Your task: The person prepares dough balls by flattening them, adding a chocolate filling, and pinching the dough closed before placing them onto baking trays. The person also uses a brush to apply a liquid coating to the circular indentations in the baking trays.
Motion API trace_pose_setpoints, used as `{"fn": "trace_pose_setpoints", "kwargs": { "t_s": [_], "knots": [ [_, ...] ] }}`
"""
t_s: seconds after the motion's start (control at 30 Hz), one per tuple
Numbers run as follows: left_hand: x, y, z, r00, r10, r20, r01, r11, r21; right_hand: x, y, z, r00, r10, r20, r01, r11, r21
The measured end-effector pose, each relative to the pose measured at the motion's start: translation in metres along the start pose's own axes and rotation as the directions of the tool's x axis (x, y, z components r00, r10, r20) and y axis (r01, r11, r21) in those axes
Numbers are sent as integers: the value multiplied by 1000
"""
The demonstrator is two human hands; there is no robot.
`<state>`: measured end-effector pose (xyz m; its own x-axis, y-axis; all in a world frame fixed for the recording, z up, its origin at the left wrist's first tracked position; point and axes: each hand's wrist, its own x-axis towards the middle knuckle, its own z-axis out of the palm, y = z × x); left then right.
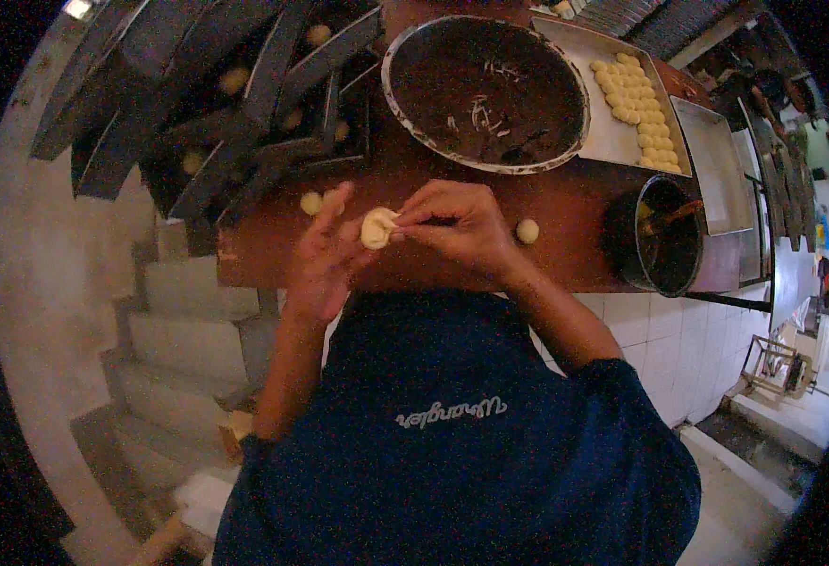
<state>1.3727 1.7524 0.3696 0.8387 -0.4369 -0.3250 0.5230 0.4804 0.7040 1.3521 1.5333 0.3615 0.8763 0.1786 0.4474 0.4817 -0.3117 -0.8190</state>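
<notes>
While the right hand (466, 224) narrows to a fingertip pinch, a pale, rounded, folded piece of dough (376, 229) is held by its edge.

Just left of that pinch, the left hand (322, 255) has its fingers raised and blurred; whether it also grips the dough, I cannot tell. Left of the grip, a small pale dough ball (311, 203) shows beside those fingers; right of it, near the right wrist, a pale round ball (527, 231) rests on the reddish-brown tabletop (570, 259). Beyond the grip stands a large, round, dark basin (433, 80) with a pale-streaked rim. Farther right, a shallow rectangular metal tray (612, 141) carries rows of yellowish dough pieces (633, 106), with a dark cylindrical pot (629, 231) nearer.
</notes>
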Motion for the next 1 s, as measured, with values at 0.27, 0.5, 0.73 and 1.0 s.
{"fn": "trace_pose_setpoints", "kwargs": {
  "t_s": [0.27,0.5,0.73,1.0],
  "knots": [
    [-6,-9,20,986,165,-3,-142,858,493,2,-43,-4,991,133,-1,-133,987,88],
    [-20,-8,35,972,235,-17,-209,893,398,9,-32,-23,974,28,224,-5,995,-102],
    [-30,-8,35,876,461,-141,-369,829,419,12,-21,18,991,115,63,-128,951,283],
    [8,-25,-55,877,460,-141,-46,372,927,27,-50,37,916,8,401,42,992,-117]
  ]
}}
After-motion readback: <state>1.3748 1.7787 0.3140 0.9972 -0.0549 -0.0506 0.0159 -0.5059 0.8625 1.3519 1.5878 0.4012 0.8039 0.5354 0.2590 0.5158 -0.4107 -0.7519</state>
